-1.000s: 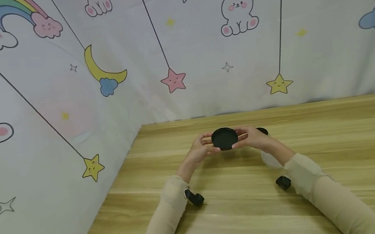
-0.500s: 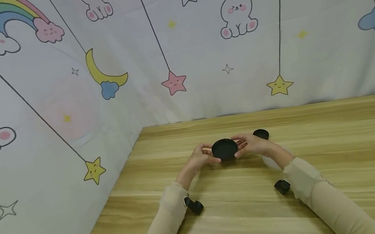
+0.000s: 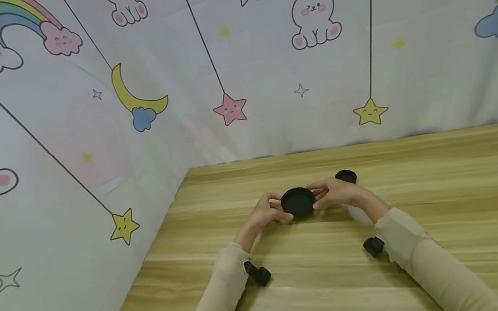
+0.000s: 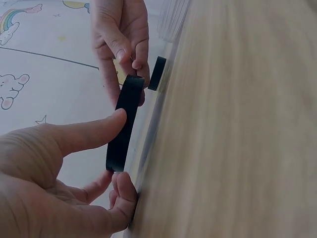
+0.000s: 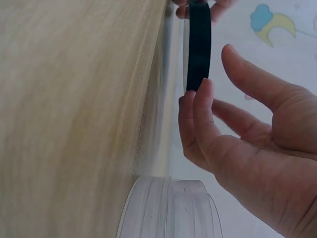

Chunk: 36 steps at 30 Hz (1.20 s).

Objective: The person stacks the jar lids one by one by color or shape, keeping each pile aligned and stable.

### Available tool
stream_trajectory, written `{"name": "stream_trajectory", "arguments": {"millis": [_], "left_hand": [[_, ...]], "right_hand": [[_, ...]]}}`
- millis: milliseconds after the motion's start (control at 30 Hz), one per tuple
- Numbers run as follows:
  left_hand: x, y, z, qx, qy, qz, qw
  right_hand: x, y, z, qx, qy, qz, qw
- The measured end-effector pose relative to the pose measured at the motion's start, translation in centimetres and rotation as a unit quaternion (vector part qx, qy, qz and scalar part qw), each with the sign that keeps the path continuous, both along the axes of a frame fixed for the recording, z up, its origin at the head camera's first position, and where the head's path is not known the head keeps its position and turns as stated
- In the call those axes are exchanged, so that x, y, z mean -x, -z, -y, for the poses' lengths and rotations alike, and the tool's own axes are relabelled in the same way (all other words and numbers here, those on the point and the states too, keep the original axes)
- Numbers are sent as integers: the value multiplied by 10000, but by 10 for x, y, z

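Note:
A black, round, shallow lid-like dish [image 3: 298,203] is close over the table, between both hands. My left hand [image 3: 263,211] holds it by its left side; in the left wrist view the thumb [image 4: 118,119] presses the black side wall and curled fingers sit under its lower end. My right hand [image 3: 335,192] is at the opposite side. In the right wrist view its fingertips [image 5: 205,87] touch the wall's end, while its thumb stands apart from it. Behind the right hand lies a smaller black round piece [image 3: 346,176]. Beneath the right wrist, a clear ribbed plastic container [image 5: 168,208] is partly hidden.
The wood-grain table [image 3: 306,280] reaches back to a white cloth wall [image 3: 274,138] printed with rabbits and stars. A second cloth wall closes off the left side. Black wrist cameras [image 3: 258,273] stick out from both sleeves.
Both hands have come down and toward me with the black dish, mostly in the first half second. More of the smaller black piece now shows behind the right hand.

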State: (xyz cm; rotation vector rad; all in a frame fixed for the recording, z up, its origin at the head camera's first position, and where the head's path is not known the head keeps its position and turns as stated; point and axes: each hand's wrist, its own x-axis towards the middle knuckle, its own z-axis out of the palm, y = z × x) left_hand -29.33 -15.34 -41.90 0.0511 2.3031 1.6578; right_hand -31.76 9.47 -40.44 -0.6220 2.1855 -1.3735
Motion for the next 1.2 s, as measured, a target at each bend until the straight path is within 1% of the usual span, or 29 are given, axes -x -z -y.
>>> {"name": "stream_trajectory", "arguments": {"millis": [133, 233, 467, 633, 767, 867, 1000, 1100, 1200], "left_hand": [[2, 2, -3, 29, 13, -11, 10000], [2, 3, -4, 110, 4, -13, 9999], [0, 1, -3, 196, -69, -9, 9998], [0, -3, -1, 249, -97, -4, 9996], [0, -9, -5, 293, -165, -96, 9994], [1, -17, -13, 140, -224, -163, 9995], [6, -26, -29, -56, -268, -210, 9994], [9, -29, -43, -194, -225, -267, 9992], [12, -30, -57, -467, -114, -350, 9982]], "right_hand": [[2, 1, -2, -22, -90, 42, 9999], [2, 1, -4, -51, -168, 34, 9998], [3, 0, -5, 14, -139, 39, 9999], [5, 0, -6, 133, -77, 38, 9999], [4, -1, -12, 232, 19, -5, 9997], [4, -5, -19, 337, 146, -28, 9993], [7, -12, -32, 567, 256, -47, 9980], [11, -15, -42, 753, 318, -12, 9967], [14, -15, -52, 964, 415, 69, 9945]]}}
